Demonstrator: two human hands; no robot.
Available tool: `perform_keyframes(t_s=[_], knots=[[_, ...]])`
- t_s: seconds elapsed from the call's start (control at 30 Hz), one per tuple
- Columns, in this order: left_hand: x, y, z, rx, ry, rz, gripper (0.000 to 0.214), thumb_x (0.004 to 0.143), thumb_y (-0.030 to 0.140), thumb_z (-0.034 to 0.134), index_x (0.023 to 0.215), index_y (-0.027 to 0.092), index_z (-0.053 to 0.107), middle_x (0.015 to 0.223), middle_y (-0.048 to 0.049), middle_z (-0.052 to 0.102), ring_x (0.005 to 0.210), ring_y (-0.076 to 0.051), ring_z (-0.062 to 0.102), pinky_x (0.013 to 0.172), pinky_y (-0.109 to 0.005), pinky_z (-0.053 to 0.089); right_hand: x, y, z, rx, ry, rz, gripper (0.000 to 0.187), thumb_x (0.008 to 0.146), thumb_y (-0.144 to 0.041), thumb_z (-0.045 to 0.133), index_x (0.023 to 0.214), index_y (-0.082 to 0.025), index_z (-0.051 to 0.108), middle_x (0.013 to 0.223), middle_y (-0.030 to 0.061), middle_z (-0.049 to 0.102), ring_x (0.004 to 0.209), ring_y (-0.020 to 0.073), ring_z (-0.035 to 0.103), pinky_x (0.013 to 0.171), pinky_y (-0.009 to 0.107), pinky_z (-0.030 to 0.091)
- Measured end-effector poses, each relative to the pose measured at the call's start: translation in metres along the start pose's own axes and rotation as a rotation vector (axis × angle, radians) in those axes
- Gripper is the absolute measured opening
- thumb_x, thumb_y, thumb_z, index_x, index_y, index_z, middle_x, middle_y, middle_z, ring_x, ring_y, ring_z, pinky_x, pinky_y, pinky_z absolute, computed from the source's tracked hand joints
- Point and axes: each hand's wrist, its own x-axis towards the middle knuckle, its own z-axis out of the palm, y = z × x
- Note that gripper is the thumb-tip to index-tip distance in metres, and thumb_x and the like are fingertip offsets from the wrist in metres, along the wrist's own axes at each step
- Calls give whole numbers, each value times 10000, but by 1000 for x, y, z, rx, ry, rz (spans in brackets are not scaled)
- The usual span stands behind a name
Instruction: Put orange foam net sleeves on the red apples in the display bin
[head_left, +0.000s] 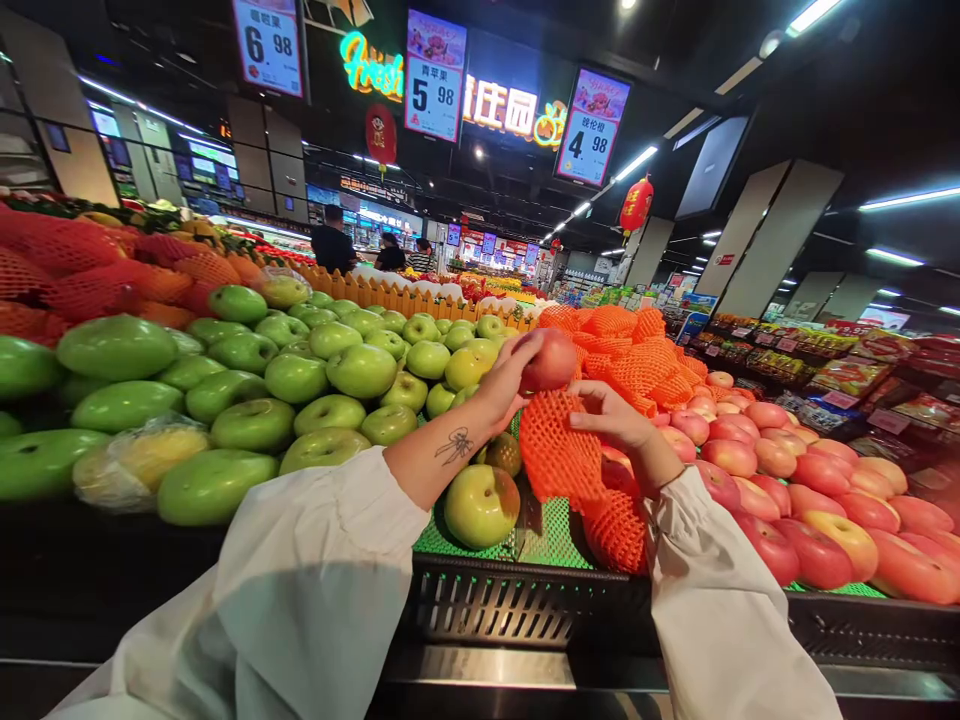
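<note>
Well, my left grip (pixel 505 382) clasps a red apple (pixel 551 362) just above the orange foam net (pixel 561 450) that my right grip (pixel 616 417) pinches. I judge this sleeving or unsleeving, calling for a wide-held net mouth. Green apples (pixel 362 371) spread left, more red apples (pixel 731 457) right.

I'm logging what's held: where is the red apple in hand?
In the head view, the red apple is just right of centre, in the left hand, above the orange foam net that the right hand holds.
</note>
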Motion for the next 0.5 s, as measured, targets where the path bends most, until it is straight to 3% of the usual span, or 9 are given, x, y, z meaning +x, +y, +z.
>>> perform_keyframes(t_s=[0.1,0.23,0.3,0.4,0.5], knots=[[0,-2,0,23,-58,65,422,735,342,835,1102,233,659,1204,-59,685,1080,-212,655,875,-296,532,13,4,-2,-98,56,-87,260,600,-379,906,661,-217,712,641,-38,658,578,102,564,591,245,461],[1,-3,-3,100,-76,30,421,632,324,898,959,143,705,996,-104,732,952,-227,685,905,-352,525,13,6,-4,-216,227,-228,209,600,-357,915,694,-237,772,674,-15,707,602,123,594,620,281,489],[3,-4,-5,106,-59,64,435,634,352,902,953,131,704,1004,-118,733,950,-222,684,928,-357,519,10,5,-4,-239,215,-261,185,610,-334,911,735,-257,799,750,4,748,682,148,652,694,310,529],[5,-8,-6,92,-21,114,493,656,390,896,1034,158,681,1108,-118,723,1032,-226,674,961,-358,512,8,2,-2,-290,97,-223,150,644,-319,888,765,-266,818,807,27,774,734,175,692,740,342,559],[6,-11,-6,86,-69,51,498,698,412,865,1085,172,665,1127,-111,721,1043,-230,674,960,-381,518,9,2,-1,-330,156,-215,178,628,-344,895,754,-247,816,757,26,766,658,166,664,665,329,548]])
